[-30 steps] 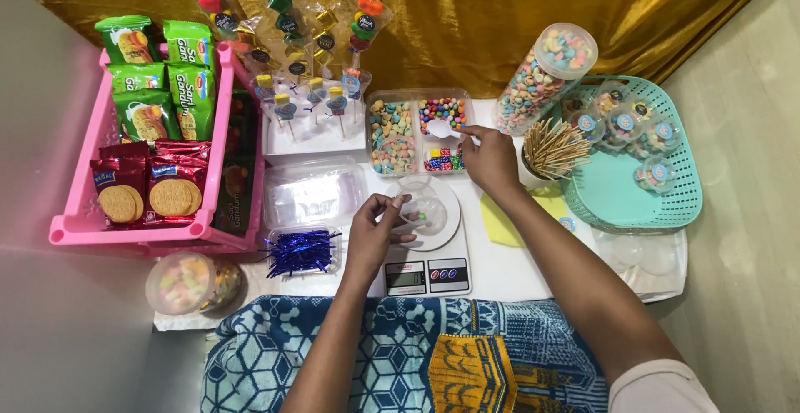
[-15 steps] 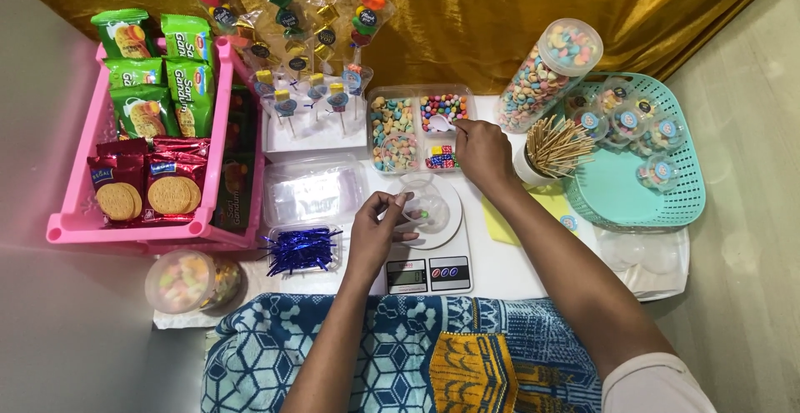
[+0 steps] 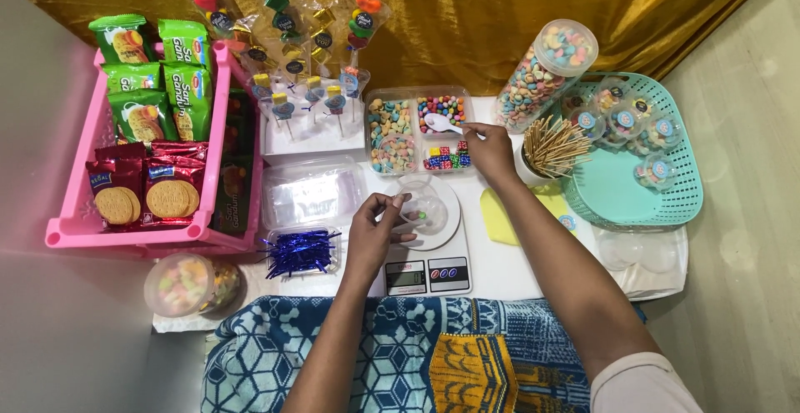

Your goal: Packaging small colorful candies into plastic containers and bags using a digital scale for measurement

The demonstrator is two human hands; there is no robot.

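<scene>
The right hand (image 3: 490,151) has shifted toward ten o'clock, bringing its white spoon (image 3: 442,123) over the divided candy tray (image 3: 421,96); before, it hovered nearer the toothpicks (image 3: 554,145).

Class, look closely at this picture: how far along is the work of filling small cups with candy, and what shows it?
Done: several lidded filled cups sit in the teal basket. In hand: the left hand steadies a clear cup on the kitchen scale, a few candies inside, while the right hand holds a white spoon over the compartment tray. Left: the cup looks mostly empty and unlidded.
</scene>
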